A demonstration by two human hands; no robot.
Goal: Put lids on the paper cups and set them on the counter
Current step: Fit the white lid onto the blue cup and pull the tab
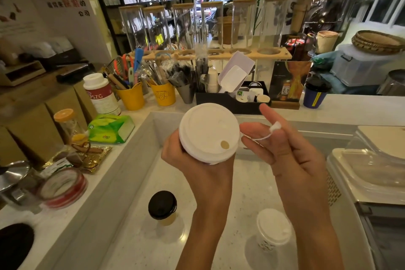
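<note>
My left hand grips a paper cup with a white lid on it, held up over the lower counter and tilted toward me. The lid's round sip hole is uncovered. My right hand pinches the lid's thin white stopper strap, pulled out to the right of the lid. On the white counter below stand a small cup with a black lid at the left and a paper cup with a white lid at the right. A dark blue cup with a black lid stands on the raised counter.
Yellow pots of utensils, a black organiser, a white canister and a green tissue pack line the raised ledge. Clear plastic lids lie on a tray at the right. A tape roll sits at the left.
</note>
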